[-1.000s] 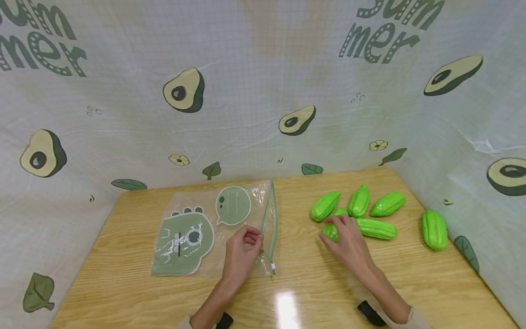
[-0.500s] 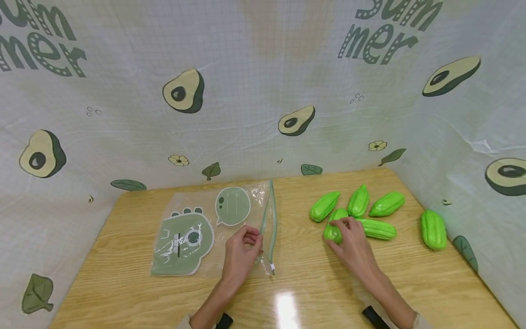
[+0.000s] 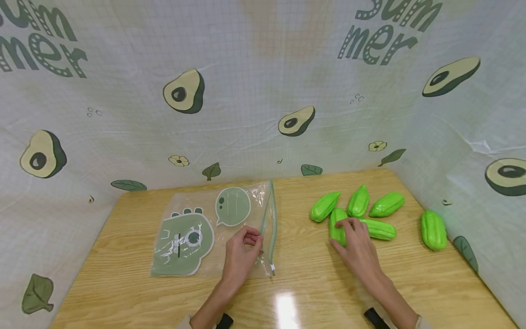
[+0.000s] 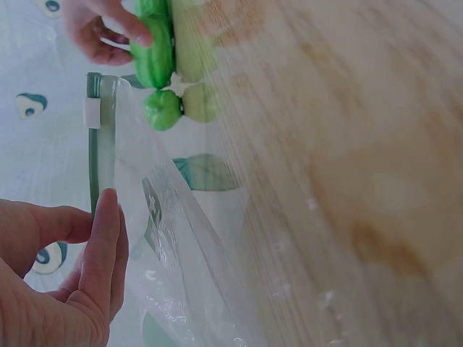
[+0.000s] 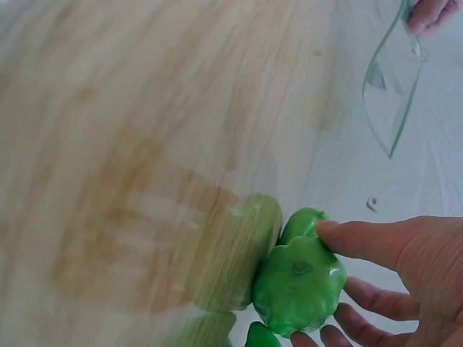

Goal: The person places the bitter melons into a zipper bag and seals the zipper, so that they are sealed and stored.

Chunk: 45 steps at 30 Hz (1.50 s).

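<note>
My left hand [image 3: 242,251] pinches the green-edged opening of a clear slider bag [image 3: 234,237] printed with a green cartoon figure. In the left wrist view, the thumb and fingertips meet on that edge, below the white slider [image 4: 92,113]. On the right side of the table, my right hand [image 3: 357,246] holds a ridged bright-green gourd [image 3: 338,224] lying on the wood. The right wrist view shows the thumb against the upper side of the gourd [image 5: 300,285] and fingers curled along its other side. Part of the gourd is hidden behind the hand.
Several similar green gourds lie close by, among them a left one [image 3: 324,206], a back one [image 3: 359,201] and a front one [image 3: 376,229]. Another gourd [image 3: 433,230] lies apart near the right edge. A printed curtain [image 3: 246,151] borders the wooden table [image 3: 302,274].
The right hand has shifted slightly right, and the gourd under it has moved right and turned to point more straight away from me. The left hand and bag have stayed put.
</note>
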Each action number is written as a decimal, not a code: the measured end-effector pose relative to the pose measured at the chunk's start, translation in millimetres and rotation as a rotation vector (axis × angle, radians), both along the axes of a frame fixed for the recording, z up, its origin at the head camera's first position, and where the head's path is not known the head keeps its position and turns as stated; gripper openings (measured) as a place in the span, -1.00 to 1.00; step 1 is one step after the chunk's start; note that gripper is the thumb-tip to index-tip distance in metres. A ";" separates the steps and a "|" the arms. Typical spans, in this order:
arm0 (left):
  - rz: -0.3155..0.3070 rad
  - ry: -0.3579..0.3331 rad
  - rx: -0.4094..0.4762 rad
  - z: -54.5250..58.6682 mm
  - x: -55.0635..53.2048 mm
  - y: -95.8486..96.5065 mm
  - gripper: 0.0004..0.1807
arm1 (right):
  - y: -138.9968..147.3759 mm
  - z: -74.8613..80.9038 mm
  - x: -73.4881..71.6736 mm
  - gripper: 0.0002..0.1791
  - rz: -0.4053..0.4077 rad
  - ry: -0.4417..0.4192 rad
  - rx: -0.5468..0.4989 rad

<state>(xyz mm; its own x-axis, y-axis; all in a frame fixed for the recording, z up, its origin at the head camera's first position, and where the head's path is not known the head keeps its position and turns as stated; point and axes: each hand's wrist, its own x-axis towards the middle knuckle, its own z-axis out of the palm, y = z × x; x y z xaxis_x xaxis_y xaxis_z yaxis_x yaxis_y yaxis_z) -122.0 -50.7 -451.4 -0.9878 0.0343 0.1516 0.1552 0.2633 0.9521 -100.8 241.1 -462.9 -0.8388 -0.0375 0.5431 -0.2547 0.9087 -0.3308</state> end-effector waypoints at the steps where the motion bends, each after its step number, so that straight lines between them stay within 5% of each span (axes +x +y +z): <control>1: -0.001 0.006 0.003 -0.3 -0.2 0.1 -0.93 | 0.2 0.2 0.1 -0.45 -0.005 -0.002 -0.001; 21: 0.008 0.015 -0.016 0.3 0.8 -0.2 -0.93 | 6.0 5.4 8.9 -0.34 -0.042 -0.070 -0.035; 45: -0.019 -0.038 -0.008 -0.8 0.5 -0.8 -0.94 | 18.2 11.4 12.4 -0.45 -0.057 -0.138 -0.152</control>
